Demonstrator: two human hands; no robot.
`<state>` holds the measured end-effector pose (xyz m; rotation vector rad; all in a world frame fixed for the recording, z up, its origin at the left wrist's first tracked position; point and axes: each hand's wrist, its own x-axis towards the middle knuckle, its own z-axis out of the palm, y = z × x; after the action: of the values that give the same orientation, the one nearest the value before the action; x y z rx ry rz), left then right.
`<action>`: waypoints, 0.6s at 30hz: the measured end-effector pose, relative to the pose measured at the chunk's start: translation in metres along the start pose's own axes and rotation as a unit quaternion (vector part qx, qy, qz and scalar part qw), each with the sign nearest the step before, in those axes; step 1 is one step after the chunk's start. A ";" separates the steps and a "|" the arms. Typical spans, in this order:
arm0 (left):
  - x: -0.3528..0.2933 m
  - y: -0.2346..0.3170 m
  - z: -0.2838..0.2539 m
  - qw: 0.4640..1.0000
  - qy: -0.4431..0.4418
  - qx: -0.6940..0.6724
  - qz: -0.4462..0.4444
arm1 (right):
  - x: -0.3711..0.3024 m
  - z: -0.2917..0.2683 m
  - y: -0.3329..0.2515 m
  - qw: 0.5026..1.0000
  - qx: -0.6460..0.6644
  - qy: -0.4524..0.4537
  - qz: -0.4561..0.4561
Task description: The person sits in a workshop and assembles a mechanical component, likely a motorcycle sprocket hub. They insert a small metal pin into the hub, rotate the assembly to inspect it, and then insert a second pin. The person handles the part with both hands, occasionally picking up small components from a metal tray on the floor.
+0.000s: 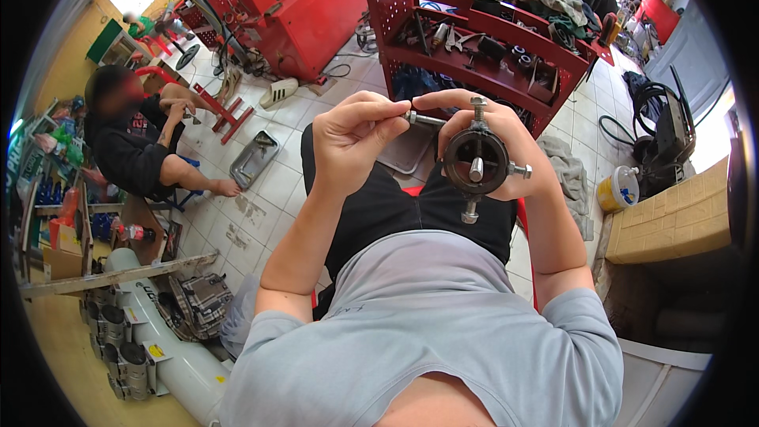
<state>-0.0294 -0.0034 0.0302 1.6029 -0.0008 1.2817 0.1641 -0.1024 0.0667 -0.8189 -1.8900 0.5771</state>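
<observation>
My right hand (518,138) is closed around a dark round metal ring (452,164), held above my lap. Bolts stick out of the ring at the top, right side and bottom, and a shiny bolt end (477,169) shows in its middle. The fingertips of my left hand (348,141) pinch the near-left end of a silver bolt (428,120). This bolt lies roughly level and runs toward the right hand's fingers, which hide its other end. Whether it is joined to the ring cannot be seen.
Ahead stands a red tool cart (474,71) loaded with wrenches, parts and rags. Below my hands lies a metal tray (405,150); another tray (254,160) is on the floor. A seated person (134,134) is at left. A white bucket (618,190) stands at right.
</observation>
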 end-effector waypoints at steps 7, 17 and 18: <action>0.000 -0.006 -0.002 0.999 0.012 -0.042 -0.030 | 0.000 0.004 0.004 0.998 0.036 -0.003 -0.051; -0.001 -0.008 -0.004 0.999 0.018 -0.046 -0.011 | 0.000 0.001 0.003 0.999 0.016 -0.028 -0.031; 0.000 -0.008 -0.004 0.999 0.020 -0.048 -0.010 | 0.000 0.001 0.005 0.999 0.000 -0.037 -0.022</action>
<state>-0.0286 0.0029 0.0241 1.4920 -0.0218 1.2796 0.1649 -0.0991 0.0622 -0.7630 -1.9712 0.5872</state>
